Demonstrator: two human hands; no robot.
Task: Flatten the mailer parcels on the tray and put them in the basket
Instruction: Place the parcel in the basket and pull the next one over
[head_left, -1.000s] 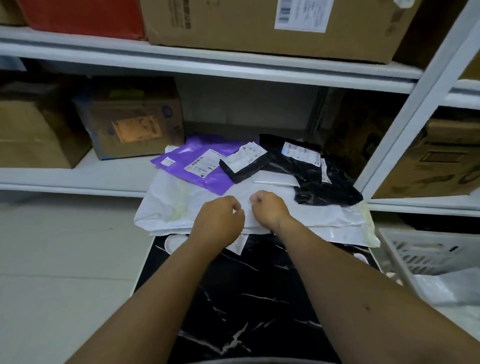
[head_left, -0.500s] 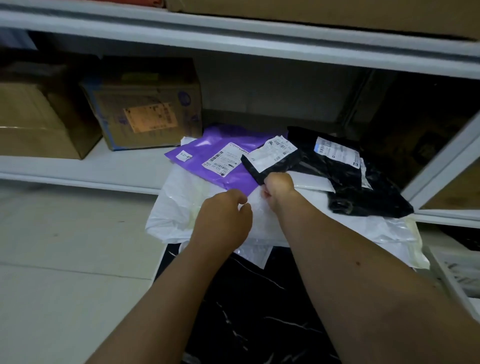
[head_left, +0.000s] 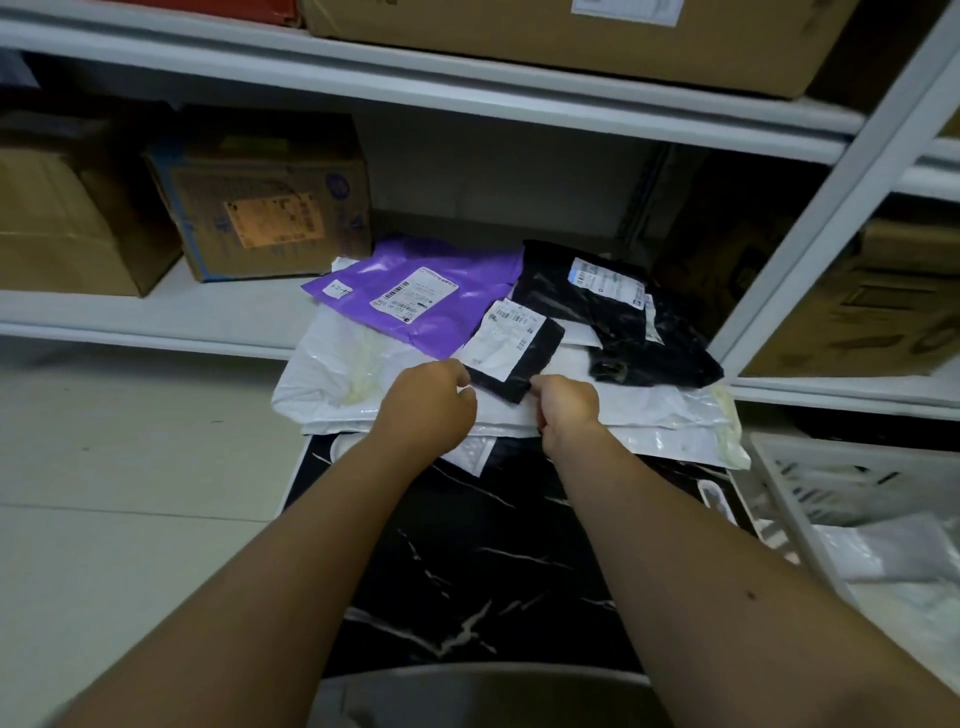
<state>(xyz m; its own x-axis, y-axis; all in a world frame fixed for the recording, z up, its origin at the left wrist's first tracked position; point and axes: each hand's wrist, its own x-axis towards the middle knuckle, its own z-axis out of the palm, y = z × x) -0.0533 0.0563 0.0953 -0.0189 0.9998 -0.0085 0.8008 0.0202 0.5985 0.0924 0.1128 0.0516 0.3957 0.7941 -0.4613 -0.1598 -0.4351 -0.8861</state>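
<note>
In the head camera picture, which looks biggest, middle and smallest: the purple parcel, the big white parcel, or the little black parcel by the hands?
1. Big white parcel, largest, though partly covered.
2. Purple parcel.
3. Little black parcel, smallest, although nearest the camera.

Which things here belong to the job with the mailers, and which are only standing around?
Belong to the job:
small black mailer, held by the left hand and right hand
purple mailer
large black mailer
white mailers
black marble tray
white basket

Just lying about:
cardboard boxes
white shelf
</note>
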